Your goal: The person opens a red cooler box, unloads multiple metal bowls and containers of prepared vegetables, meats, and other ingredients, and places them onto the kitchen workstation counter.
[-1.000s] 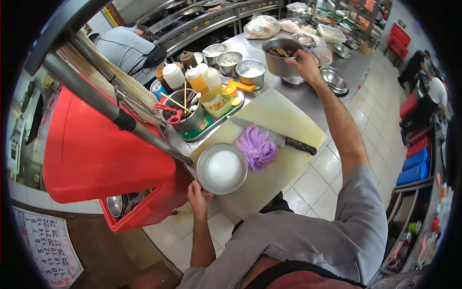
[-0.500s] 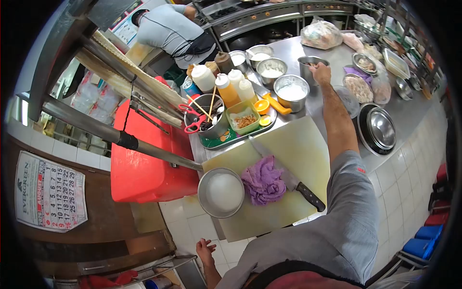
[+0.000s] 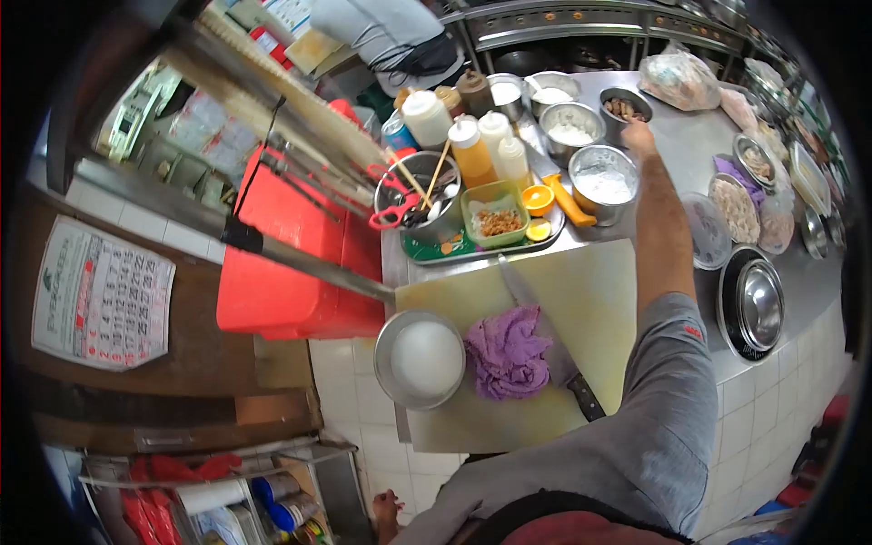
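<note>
At the far side of the steel table, my right hand grips the near rim of a metal pot with brown chunks of food inside. Beside it stand metal bowls of white powder and of a white, lumpy mix. My left hand hangs low beside my body, fingers loosely apart, holding nothing. On the cutting board in front of me lie a crumpled purple cloth and a knife, partly under the cloth. A metal bowl with white contents sits at the board's left edge.
A tray carries a green tub, orange halves and a utensil pot. Squeeze bottles stand behind. Stacked bowls sit right. A red cooler and metal pole flank the left. Another person works behind.
My view has turned and shifted, so the table items sit farther right. The metal pot now shows its brown contents, and my right hand stays on it. My left hand still hangs low.
</note>
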### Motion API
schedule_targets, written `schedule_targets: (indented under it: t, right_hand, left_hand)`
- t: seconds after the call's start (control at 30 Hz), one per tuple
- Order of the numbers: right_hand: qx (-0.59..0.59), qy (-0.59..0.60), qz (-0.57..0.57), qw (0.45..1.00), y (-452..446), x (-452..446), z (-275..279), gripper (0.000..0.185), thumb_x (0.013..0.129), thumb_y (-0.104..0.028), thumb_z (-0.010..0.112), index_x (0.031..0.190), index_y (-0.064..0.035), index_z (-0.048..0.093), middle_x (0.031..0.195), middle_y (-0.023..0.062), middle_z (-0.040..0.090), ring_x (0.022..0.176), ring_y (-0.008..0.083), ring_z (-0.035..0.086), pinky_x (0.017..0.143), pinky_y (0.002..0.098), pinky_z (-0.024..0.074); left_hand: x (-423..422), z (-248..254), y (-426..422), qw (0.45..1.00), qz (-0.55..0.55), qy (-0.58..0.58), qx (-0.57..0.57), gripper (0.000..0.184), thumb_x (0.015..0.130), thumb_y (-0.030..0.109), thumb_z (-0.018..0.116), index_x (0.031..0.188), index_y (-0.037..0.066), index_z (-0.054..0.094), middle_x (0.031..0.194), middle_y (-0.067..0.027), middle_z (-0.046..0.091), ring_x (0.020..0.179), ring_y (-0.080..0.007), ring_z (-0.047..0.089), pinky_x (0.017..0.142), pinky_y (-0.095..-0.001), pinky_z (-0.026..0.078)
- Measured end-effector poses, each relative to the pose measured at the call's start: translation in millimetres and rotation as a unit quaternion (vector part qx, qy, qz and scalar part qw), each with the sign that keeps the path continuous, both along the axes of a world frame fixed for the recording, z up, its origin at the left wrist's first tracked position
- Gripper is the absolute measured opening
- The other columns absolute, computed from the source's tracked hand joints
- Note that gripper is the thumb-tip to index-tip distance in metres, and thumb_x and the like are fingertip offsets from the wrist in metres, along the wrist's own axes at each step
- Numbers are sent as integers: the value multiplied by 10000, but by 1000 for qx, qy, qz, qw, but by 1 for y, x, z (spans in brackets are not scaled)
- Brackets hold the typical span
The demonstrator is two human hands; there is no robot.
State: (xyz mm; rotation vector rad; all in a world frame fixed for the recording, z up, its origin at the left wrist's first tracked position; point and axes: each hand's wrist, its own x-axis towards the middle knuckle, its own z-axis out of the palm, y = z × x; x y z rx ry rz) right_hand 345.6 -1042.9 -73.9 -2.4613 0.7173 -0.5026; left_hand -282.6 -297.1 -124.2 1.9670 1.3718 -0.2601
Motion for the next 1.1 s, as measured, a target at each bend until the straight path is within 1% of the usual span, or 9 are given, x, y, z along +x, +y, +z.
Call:
schedule_targets:
  t: [0.1, 0.13, 0.17, 0.27, 0.43, 0.6, 0.73, 0.87, 1.1]
  right_hand:
    - [103, -12, 114, 988, -28, 2, -14, 670, 671, -117, 567, 1304, -65, 354, 767, 111, 569, 686, 215, 537, 615, 347, 447]
    - [63, -70, 142, 985, -29, -1, -14, 699, 682, -126, 597, 1324, -74, 324, 793, 87, 551, 721, 199, 538, 582, 327, 441]
    - [113, -53, 116, 985, -20, -18, 5, 665, 696, -148, 602, 1310, -86, 354, 814, 74, 555, 691, 167, 516, 564, 308, 435]
    - [244, -64, 99, 963, -8, -61, 49, 552, 742, -238, 599, 1262, -134, 444, 787, -5, 526, 600, 66, 415, 474, 223, 365]
    - [220, -45, 191, 956, 19, -109, 136, 539, 769, -346, 599, 1246, -136, 461, 936, -8, 559, 705, 85, 486, 541, 243, 400]
    - [42, -73, 309, 947, 220, -222, 257, 440, 861, -347, 514, 1228, -108, 472, 1160, 39, 534, 963, 147, 532, 805, 293, 409]
    - [-3, -25, 379, 925, 401, -333, 288, 382, 813, -175, 591, 1170, -64, 514, 1097, 55, 566, 916, 142, 530, 810, 287, 408]
    - [80, -13, 513, 855, 528, -391, 245, 404, 748, -136, 660, 1119, -38, 531, 1043, 83, 583, 899, 184, 555, 826, 303, 429]
    - [305, 31, 360, 881, 672, -405, 152, 444, 735, -79, 667, 1146, -36, 506, 1068, 96, 561, 874, 171, 566, 778, 287, 455]
  left_hand:
    - [-11, -35, 28, 995, -33, -80, -49, 233, 826, 202, 552, 754, -19, 532, 592, -92, 563, 401, -164, 540, 360, -285, 412]
    - [-2, -36, 31, 998, -33, -20, -47, 253, 858, 205, 524, 932, -38, 522, 785, -121, 571, 588, -197, 580, 499, -306, 494]
    - [1, -52, 41, 993, -16, -97, -60, 239, 831, 197, 545, 839, -42, 545, 697, -103, 584, 496, -171, 575, 401, -285, 442]
    - [46, -32, 41, 989, -17, -117, -84, 300, 833, 244, 555, 927, -40, 537, 783, -95, 583, 585, -182, 605, 444, -268, 472]
    - [115, -38, 118, 975, -25, -201, -90, 321, 831, 284, 573, 959, -8, 531, 766, -71, 570, 588, -150, 590, 438, -244, 449]
    - [251, 24, 210, 924, -23, -370, -93, 430, 847, 352, 544, 1091, 4, 473, 893, -52, 552, 744, -135, 557, 582, -258, 454]
    - [371, 93, 263, 853, -37, -508, -114, 568, 852, 392, 528, 1219, -5, 356, 1120, -101, 465, 906, -185, 498, 727, -319, 433]
    - [443, 113, 301, 809, 20, -534, -246, 607, 829, 456, 523, 1246, 52, 345, 1169, -103, 426, 962, -221, 456, 768, -360, 405]
    - [467, 143, 311, 742, 193, -505, -397, 674, 708, 635, 536, 1152, 140, 425, 1055, -58, 429, 868, -205, 414, 819, -412, 342]
